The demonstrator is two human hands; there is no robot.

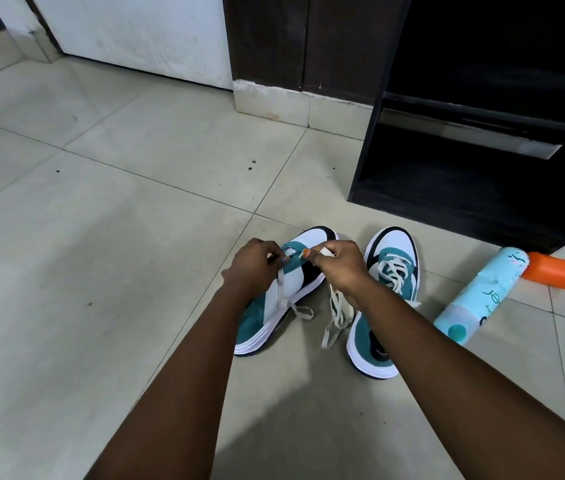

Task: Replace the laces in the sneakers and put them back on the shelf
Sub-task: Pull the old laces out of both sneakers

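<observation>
A: Left sneaker [274, 299]?
B: On floor [101, 237], tilted; left hand [253, 268] and right hand [340, 268] fingers pinch its lace [283, 289].
A: Surroundings?
B: Laced sneaker [385, 299] beside; bottle [482, 296] right; shelf [482, 188] behind; bare tiles left.

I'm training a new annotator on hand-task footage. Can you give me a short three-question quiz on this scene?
1. True or false: the right sneaker already has its lace crossed through the eyelets.
2. Which sneaker are both hands working on? A) left sneaker B) right sneaker C) neither
3. What lies on the floor tiles beside the dark shelf unit?

Key: 1. True. 2. A: the left hand and right hand each pinch the lace at its eyelets. 3. A light blue bottle with an orange cap.
</observation>
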